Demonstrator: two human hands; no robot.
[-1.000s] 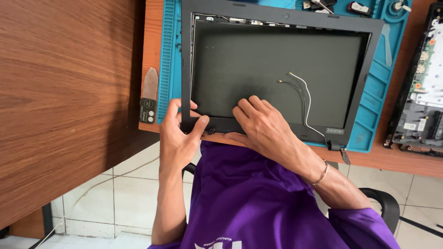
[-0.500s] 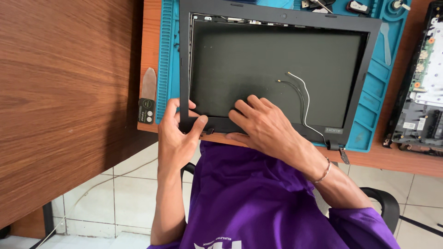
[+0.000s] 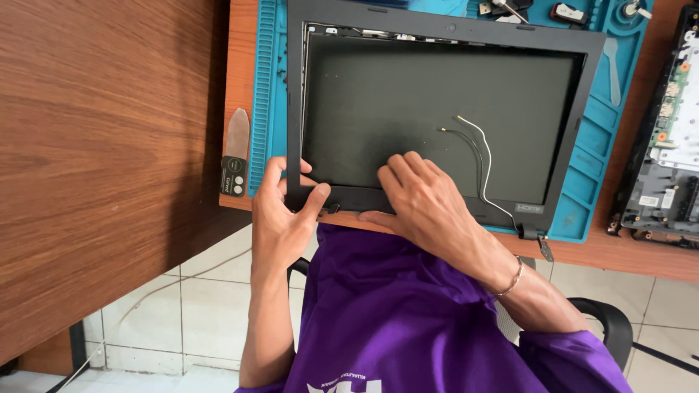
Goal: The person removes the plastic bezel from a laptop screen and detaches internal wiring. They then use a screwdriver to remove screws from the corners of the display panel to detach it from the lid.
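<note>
A broad brown wooden panel [image 3: 102,160] filled the left side of the view, and beside it ran the wooden desk [image 3: 626,255] with a teal repair mat [image 3: 266,87] spread across it. On that mat lay the main piece: a laptop screen assembly [image 3: 437,109], dark panel facing up inside its black bezel, its near edge right at the desk's front edge. To the far right sat an opened laptop base [image 3: 666,145] with its circuit boards showing, just off the mat.

The person, in a purple shirt [image 3: 408,320], leaned over the near edge. The right hand [image 3: 426,204] lay flat across the lower bezel, fingers spread a little and pressing on the frame, a thin bracelet [image 3: 512,280] at the wrist. The left hand [image 3: 284,215] pinched the near left corner of the assembly, thumb on top of the bezel, fingers curled up along the outer side.

Thin black and white antenna wires [image 3: 480,156] trailed loose over the panel towards the right hinge. A flat metal pry tool [image 3: 235,153] rested on the desk just left of the mat.
</note>
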